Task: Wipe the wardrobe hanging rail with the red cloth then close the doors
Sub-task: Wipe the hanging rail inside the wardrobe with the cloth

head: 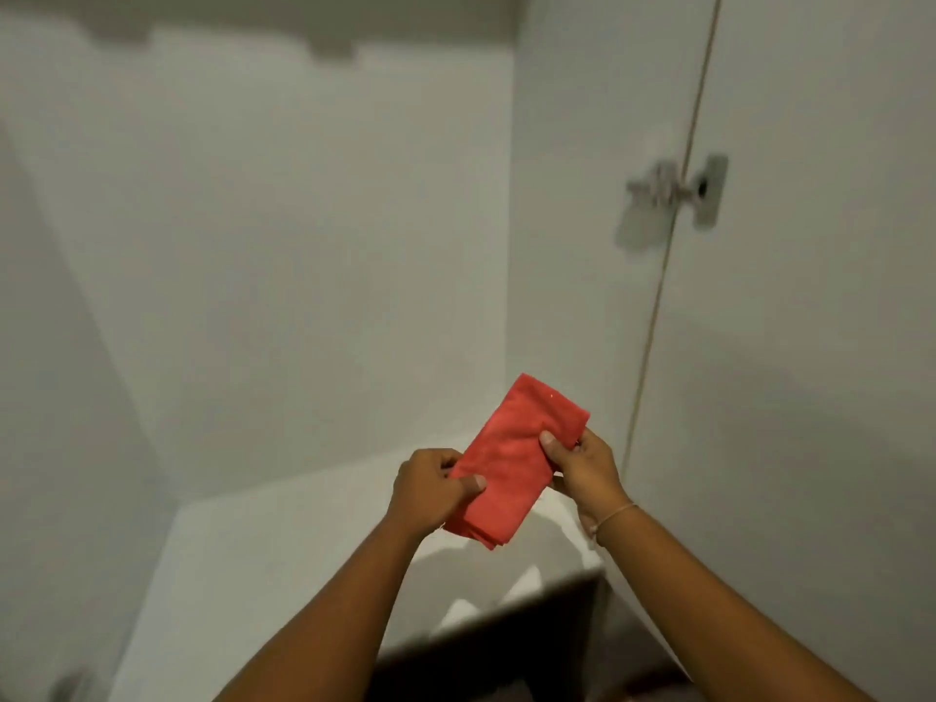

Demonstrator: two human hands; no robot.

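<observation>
Left hand (430, 491) pinches lower left edge of folded red cloth (511, 461). Right hand (582, 468) grips its upper right edge, thumb on top. Cloth held between hands, above white shelf (283, 564). Beyond: open door (810, 347), blurred metal hinge (678, 190).

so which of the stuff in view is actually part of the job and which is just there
Part of the job:
- red cloth, folded, held by left hand and right hand
- open wardrobe door with its hinge

Just there:
- white shelf inside the wardrobe
- thin bracelet on the right wrist

The hanging rail is not in view.
</observation>
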